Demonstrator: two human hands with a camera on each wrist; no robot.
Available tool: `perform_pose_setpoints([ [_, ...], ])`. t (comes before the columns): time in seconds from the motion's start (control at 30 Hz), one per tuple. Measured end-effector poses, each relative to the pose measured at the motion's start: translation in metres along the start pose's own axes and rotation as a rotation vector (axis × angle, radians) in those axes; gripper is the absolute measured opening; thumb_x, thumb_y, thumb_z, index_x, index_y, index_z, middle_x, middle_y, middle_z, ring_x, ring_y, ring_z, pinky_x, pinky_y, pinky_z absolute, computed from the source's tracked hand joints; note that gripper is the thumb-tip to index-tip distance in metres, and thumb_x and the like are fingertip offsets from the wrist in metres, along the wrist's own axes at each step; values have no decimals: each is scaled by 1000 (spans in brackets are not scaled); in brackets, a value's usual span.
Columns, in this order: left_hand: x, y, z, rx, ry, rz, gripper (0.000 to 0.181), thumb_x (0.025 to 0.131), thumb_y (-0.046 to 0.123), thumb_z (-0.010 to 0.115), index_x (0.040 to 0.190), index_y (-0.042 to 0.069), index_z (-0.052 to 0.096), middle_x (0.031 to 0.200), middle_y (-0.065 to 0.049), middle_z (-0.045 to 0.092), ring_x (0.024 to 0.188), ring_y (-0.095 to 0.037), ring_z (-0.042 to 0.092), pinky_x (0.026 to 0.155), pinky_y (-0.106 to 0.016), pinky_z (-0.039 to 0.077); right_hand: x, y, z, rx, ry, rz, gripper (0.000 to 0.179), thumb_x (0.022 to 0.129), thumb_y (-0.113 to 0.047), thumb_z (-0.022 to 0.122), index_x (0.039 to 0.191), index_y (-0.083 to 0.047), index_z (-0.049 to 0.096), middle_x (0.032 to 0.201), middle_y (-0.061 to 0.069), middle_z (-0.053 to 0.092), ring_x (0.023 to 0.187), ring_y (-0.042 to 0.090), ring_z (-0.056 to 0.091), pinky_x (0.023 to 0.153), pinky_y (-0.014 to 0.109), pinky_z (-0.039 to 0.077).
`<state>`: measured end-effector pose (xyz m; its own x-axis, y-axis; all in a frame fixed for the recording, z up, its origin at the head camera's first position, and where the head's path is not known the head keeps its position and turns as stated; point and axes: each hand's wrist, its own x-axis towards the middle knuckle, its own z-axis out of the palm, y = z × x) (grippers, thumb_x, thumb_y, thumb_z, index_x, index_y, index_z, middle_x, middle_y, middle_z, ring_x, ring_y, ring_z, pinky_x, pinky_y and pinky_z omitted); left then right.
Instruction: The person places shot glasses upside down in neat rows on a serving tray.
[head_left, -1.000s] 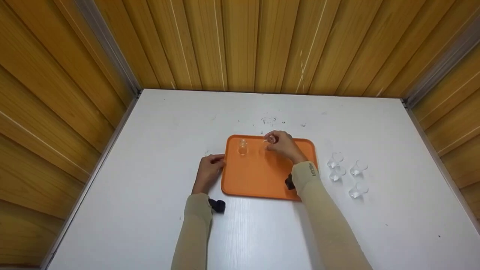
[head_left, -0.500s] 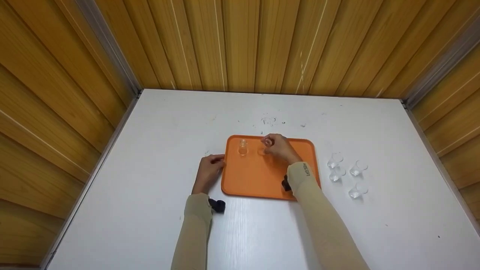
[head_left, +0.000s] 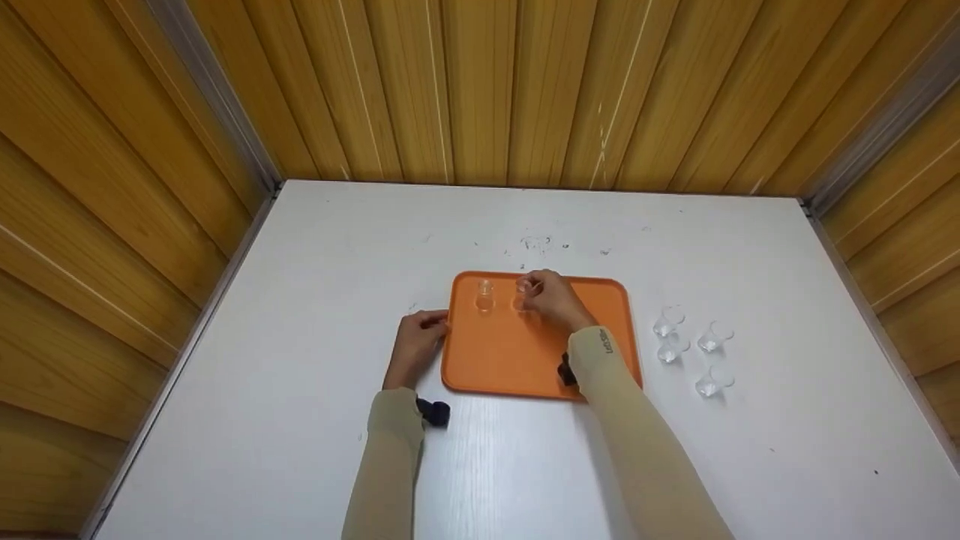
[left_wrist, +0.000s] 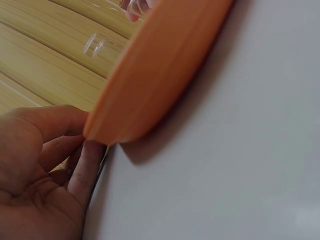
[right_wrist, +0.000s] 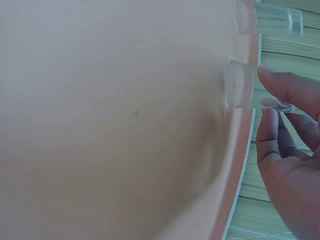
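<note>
In the head view an orange tray (head_left: 495, 360) lies on the white table. My left hand (head_left: 416, 345) pinches its left rim between thumb and fingers, as the left wrist view also shows. My right hand (head_left: 555, 298) is over the tray's far part and holds a clear shot glass (head_left: 520, 302) by its upper end, thumb and fingers on opposite sides. This glass stands upside down, its wide end on the tray (right_wrist: 243, 145). To its left another clear shot glass (head_left: 485, 298) stands upside down near the tray's far left corner.
Right of the tray several clear shot glasses (head_left: 710, 382) stand upright on the table (head_left: 315, 300). Wood-panelled walls (head_left: 480, 90) enclose the table's back and sides. Black wrist cameras (head_left: 435, 412) sit at both cuffs.
My right hand has moved a little left and toward me, bringing the shot glass down onto the tray beside the other one. My left hand has stayed at the tray's rim.
</note>
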<state>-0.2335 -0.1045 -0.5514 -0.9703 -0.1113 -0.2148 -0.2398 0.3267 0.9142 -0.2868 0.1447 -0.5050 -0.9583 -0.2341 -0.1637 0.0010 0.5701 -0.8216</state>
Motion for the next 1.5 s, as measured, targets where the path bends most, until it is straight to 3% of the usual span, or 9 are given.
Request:
perform_pose_setpoints([
  [0.27, 0, -1, -1, 3, -9, -18, 26, 90, 13, 62, 114, 11, 71, 113, -6, 67, 111, -21, 58, 99, -37, 46, 4, 1, 3, 4, 7, 10, 20, 86, 4, 60, 106, -2, 62, 98, 8, 56, 89, 21, 49, 76, 29, 43],
  [0.53, 1, -1, 0, -22, -18, -5, 25, 89, 14, 62, 112, 11, 71, 112, -6, 68, 109, -21, 58, 97, -37, 47, 2, 4, 2, 87, 15, 67, 20, 87, 0, 65, 106, -4, 63, 96, 7, 56, 90, 21, 51, 76, 26, 46],
  [0.83, 2, -1, 0, 21, -11, 15, 26, 90, 13, 62, 114, 10, 71, 107, -7, 68, 100, -21, 58, 89, -35, 48, 0, 7, 3, 75, 45, -11, 16, 84, 1, 67, 100, -2, 63, 94, 6, 57, 85, 19, 49, 73, 25, 43],
  [1.23, 2, -1, 0, 14, -15, 5, 26, 89, 14, 63, 114, 10, 71, 109, -6, 68, 104, -21, 59, 94, -37, 47, -4, 6, -4, 114, 35, -16, 31, 87, -2, 65, 118, 0, 63, 113, 15, 64, 99, 23, 57, 87, 32, 50],
  [1.5, 2, 0, 0, 18, -14, -13, 27, 90, 14, 63, 115, 10, 70, 112, -6, 68, 110, -22, 58, 99, -38, 46, -10, 2, -15, 81, -16, 14, 41, 88, -12, 68, 127, -6, 59, 130, 14, 58, 121, 30, 52, 103, 43, 43],
])
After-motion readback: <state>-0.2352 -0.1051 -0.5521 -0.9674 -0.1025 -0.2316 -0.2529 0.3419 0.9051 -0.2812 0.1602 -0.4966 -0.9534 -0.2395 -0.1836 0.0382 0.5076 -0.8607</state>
